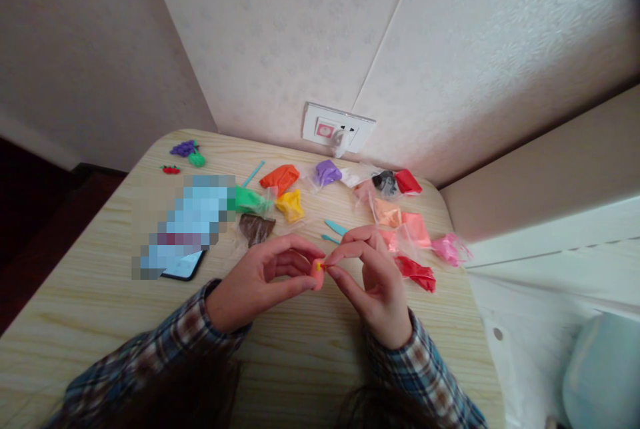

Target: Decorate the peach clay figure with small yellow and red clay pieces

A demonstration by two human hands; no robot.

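From my remote view through the head camera, I have the small pink lump above the near-middle part of the wooden table, between both hands. My left hand holds it in a narrow pinch, thumb on its lower left side and curled fingers behind, so the lump sits right at the fingertips, well clear of the palm. A yellow patch shows on its upper part. My right hand comes in from the other side, thumb and index nearly together on a tiny red bit that meets the lump beside the yellow.

Just beyond my hands I see blue tools, with the brown packet and yellow packet farther left. The red packet lies just right of my right hand, and the phone lies to the left, partly blurred.
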